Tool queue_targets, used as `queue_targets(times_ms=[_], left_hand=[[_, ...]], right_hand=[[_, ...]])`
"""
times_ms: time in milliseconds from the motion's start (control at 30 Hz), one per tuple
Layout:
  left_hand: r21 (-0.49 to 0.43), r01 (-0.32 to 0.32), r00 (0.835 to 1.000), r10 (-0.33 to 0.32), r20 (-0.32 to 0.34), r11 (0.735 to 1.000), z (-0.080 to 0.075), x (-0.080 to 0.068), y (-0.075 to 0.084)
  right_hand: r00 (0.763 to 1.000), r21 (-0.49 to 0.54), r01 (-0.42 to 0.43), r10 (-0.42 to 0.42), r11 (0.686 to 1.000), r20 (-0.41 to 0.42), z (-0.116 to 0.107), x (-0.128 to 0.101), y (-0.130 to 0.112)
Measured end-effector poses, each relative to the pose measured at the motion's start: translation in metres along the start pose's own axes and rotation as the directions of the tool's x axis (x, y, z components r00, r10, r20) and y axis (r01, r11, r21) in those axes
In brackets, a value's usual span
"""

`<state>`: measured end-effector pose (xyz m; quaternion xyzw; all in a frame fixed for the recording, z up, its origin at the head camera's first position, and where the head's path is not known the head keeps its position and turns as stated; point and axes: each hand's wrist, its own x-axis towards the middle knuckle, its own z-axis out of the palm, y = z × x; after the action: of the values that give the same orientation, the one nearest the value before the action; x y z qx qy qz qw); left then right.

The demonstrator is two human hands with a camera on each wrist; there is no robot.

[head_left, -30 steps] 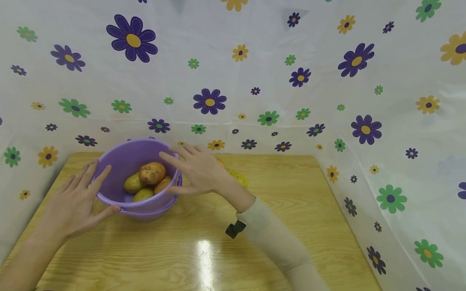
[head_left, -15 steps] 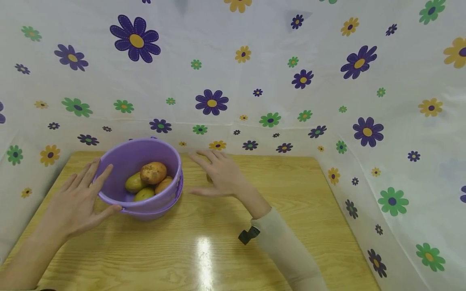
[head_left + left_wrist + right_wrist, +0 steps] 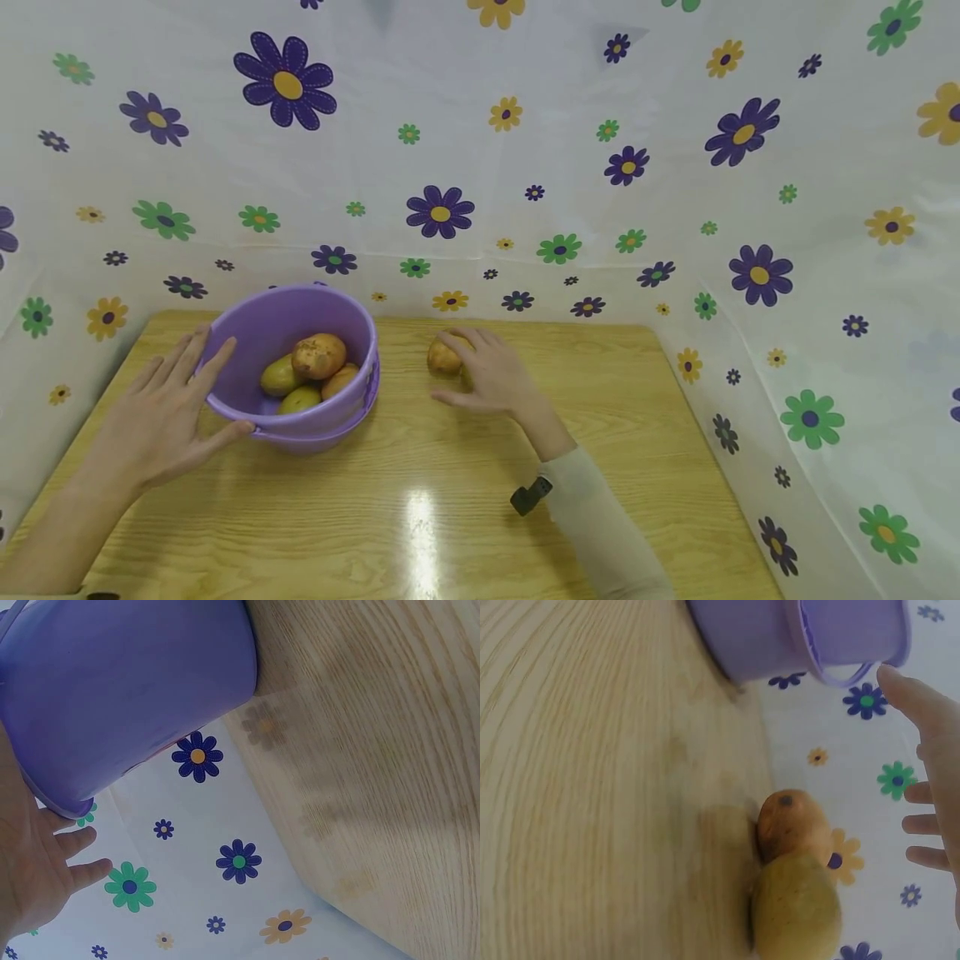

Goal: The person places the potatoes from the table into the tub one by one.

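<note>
A purple bucket [image 3: 281,312] stands on the left of the table. Inside it lie a brown potato [image 3: 318,357] and several other roundish pieces, some yellow-green [image 3: 300,399]. My left hand [image 3: 153,425] rests on the bucket's near-left rim, fingers spread and fairly straight, thumb along the front edge. Right of the bucket, my right hand [image 3: 495,375] hovers with parted fingers over another brown potato [image 3: 444,357]. Beside that potato, the right wrist view shows a smooth yellow-green, mango-like piece [image 3: 796,909], mostly hidden by the hand in the head view. Nothing is in the right hand's grasp.
The wooden table [image 3: 360,517] carries a bright light reflection near its front. A white sheet with printed flowers [image 3: 480,167] hangs behind and along both sides. The bucket's handle [image 3: 832,675] hangs down at its side.
My right hand has moved from over the bucket's right rim to the right, above the potato and the yellow-green piece. My left hand stays on the rim. The bucket stands where it was.
</note>
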<state>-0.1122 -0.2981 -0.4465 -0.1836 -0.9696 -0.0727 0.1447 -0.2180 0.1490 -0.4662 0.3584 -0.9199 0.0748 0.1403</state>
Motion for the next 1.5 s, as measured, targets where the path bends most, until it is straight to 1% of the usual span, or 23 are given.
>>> queue_targets(times_ms=[400, 533, 700, 867, 967, 1233, 1500], left_hand=[[0.007, -0.002, 1.0, 0.002, -0.01, 1.0, 0.0, 0.0, 0.001], [0.003, 0.0, 1.0, 0.0, -0.01, 1.0, 0.0, 0.0, 0.002], [0.005, 0.0, 1.0, 0.0, -0.009, 1.0, 0.0, -0.001, 0.002], [0.006, -0.005, 1.0, 0.005, -0.015, 1.0, 0.0, -0.001, 0.002], [0.005, -0.004, 1.0, 0.004, -0.014, 1.0, 0.0, -0.001, 0.002], [0.006, -0.002, 1.0, 0.002, -0.014, 1.0, 0.001, -0.002, 0.002], [0.004, 0.0, 1.0, 0.0, -0.015, 1.0, 0.001, -0.003, 0.003]], right_hand=[[0.997, -0.032, -0.063, 0.064, 0.998, 0.038, 0.023, -0.019, 0.022], [0.994, -0.025, -0.094, 0.095, 0.995, 0.045, 0.028, -0.024, 0.027], [0.988, -0.008, -0.125, 0.125, 0.992, 0.088, 0.035, -0.029, 0.035], [0.981, -0.044, -0.151, 0.156, 0.988, 0.114, 0.043, -0.033, 0.043], [0.979, -0.058, -0.162, 0.167, 0.985, 0.12, 0.045, -0.036, 0.045], [0.966, -0.068, -0.187, 0.196, 0.98, 0.171, 0.051, -0.042, 0.047], [0.959, -0.06, -0.208, 0.215, 0.976, 0.183, 0.056, -0.046, 0.048]])
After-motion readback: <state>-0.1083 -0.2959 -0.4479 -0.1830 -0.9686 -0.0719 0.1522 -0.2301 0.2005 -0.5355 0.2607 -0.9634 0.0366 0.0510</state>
